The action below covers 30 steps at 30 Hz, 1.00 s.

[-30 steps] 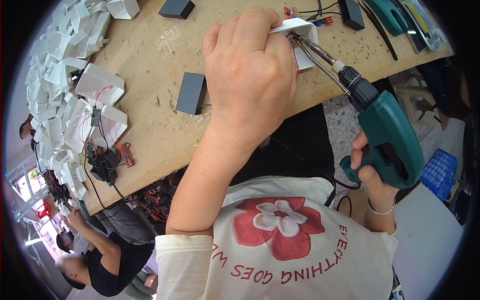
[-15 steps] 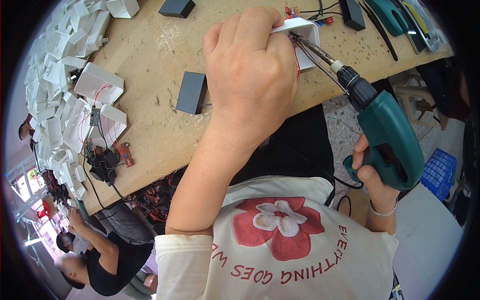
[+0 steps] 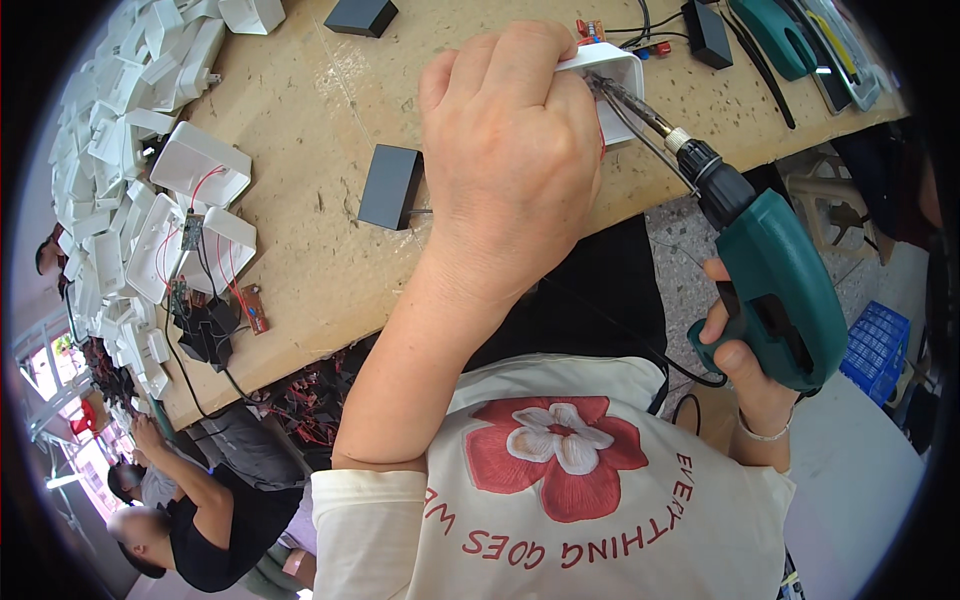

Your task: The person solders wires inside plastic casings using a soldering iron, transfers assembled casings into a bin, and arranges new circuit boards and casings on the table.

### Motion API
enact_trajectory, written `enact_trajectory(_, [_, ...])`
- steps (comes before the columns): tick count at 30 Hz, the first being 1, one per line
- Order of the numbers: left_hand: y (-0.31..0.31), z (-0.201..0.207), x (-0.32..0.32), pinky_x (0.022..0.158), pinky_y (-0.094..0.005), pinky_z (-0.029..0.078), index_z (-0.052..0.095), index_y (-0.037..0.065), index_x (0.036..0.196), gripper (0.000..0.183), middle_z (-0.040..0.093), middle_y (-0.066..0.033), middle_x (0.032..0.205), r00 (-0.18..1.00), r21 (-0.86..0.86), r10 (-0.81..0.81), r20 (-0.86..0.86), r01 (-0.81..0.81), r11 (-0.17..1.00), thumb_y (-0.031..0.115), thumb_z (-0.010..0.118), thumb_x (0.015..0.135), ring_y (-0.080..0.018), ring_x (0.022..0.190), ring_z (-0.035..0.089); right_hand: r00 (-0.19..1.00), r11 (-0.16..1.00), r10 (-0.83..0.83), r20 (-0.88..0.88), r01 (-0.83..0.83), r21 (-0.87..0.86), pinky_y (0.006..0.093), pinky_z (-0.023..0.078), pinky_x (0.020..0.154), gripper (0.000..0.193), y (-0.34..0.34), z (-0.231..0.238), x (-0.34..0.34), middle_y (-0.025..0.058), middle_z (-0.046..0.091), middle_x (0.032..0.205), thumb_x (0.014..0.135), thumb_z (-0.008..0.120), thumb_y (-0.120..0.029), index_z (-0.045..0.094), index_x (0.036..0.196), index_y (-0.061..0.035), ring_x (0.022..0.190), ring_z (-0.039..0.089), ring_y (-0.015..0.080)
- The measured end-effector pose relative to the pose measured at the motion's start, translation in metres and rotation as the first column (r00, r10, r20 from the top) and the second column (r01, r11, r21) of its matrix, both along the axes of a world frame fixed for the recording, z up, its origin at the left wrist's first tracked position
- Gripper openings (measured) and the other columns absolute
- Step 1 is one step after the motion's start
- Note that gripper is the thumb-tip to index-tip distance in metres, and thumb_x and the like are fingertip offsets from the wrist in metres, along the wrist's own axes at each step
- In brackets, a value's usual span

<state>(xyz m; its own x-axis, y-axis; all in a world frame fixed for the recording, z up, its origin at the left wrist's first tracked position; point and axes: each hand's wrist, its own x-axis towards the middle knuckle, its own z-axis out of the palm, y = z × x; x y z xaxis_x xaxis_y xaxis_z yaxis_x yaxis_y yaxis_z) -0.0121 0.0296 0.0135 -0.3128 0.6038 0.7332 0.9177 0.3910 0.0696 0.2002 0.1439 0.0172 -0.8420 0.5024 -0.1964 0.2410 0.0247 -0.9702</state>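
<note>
My left hand is closed around a white plastic housing at the table's front edge. Its back faces up and hides most of the housing. My right hand grips the handle of a green soldering gun. The gun's metal tip and thin feed tube reach into the open side of the housing, beside my left fingers. What the tip touches inside is too small to make out. A bit of red wire shows at the housing's lower edge. Near my left wrist lies a black box with a dark lead.
White housings are heaped at the left. Opened housings with wires and circuit boards lie beside them. Black boxes and a green tool are at the back. Two people sit at the lower left; a blue crate is right.
Both hands, the housing and the soldering gun have shifted slightly right and down in the picture, much as the table has. The grips stay the same, with the tip still inside the housing.
</note>
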Motion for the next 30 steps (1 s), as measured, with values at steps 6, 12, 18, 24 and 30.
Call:
enact_trajectory(6, [0.0, -0.001, -0.001, 0.072, -0.0355, 0.037, 0.054, 0.001, 0.063, 0.004, 0.053, -0.0064, 0.085, 1.0, 0.027, -0.01, -0.021, 0.01, 1.0, 0.004, 0.055, 0.062, -0.0226, 0.08, 0.053, 0.999, 0.999, -0.036, -0.017, 0.036, -0.004, 0.0218, 0.046, 0.059, 0.075, -0.001, -0.003, 0.003, 0.0203, 0.056, 0.113, 0.071, 0.075, -0.032, 0.04, 0.127, 0.0036, 0.066, 0.056, 0.0123])
enact_trajectory(12, [0.001, -0.002, 0.0, 0.073, -0.0357, 0.037, 0.055, 0.001, 0.064, 0.005, 0.053, -0.0066, 0.085, 1.0, 0.037, -0.006, -0.007, 0.007, 0.999, 0.004, 0.056, 0.062, -0.0227, 0.08, 0.053, 0.97, 0.998, 0.06, -0.234, -0.063, -0.005, 0.0203, 0.043, 0.059, 0.04, 0.001, -0.003, -0.002, 0.0135, 0.057, 0.113, 0.076, 0.069, -0.009, 0.055, 0.111, 0.0, 0.069, 0.053, 0.0089])
enact_trajectory(18, [0.009, -0.022, -0.007, 0.073, -0.0358, 0.037, 0.055, 0.001, 0.065, 0.006, 0.052, -0.0068, 0.085, 0.99, 0.077, -0.061, 0.127, 0.051, 0.996, 0.005, 0.057, 0.061, -0.0229, 0.08, 0.052, 0.975, 0.996, 0.072, -0.21, -0.079, -0.028, 0.0188, 0.042, 0.057, 0.036, 0.0, -0.002, -0.003, 0.0109, 0.059, 0.107, 0.075, 0.069, -0.007, 0.056, 0.108, 0.0012, 0.066, 0.053, 0.0079])
enact_trajectory(24, [0.0, -0.001, 0.0, 0.073, -0.0359, 0.038, 0.056, 0.0, 0.066, 0.007, 0.052, -0.0072, 0.085, 1.0, 0.028, -0.02, 0.01, 0.02, 0.999, 0.005, 0.057, 0.061, -0.0235, 0.08, 0.053, 0.974, 0.997, 0.068, -0.217, -0.074, -0.017, 0.0189, 0.041, 0.055, 0.033, 0.001, -0.004, -0.004, 0.0083, 0.058, 0.101, 0.075, 0.068, -0.006, 0.056, 0.105, 0.0014, 0.065, 0.052, 0.0078])
enact_trajectory(30, [0.0, -0.001, -0.001, 0.072, -0.0361, 0.038, 0.055, 0.0, 0.066, 0.007, 0.052, -0.0076, 0.083, 1.0, 0.045, -0.018, -0.004, 0.018, 0.999, 0.005, 0.057, 0.061, -0.024, 0.079, 0.053, 0.977, 0.998, 0.041, -0.209, -0.051, -0.043, 0.0187, 0.041, 0.056, 0.033, -0.001, -0.001, -0.006, 0.0061, 0.058, 0.096, 0.075, 0.07, -0.006, 0.057, 0.104, 0.0009, 0.066, 0.051, 0.0073])
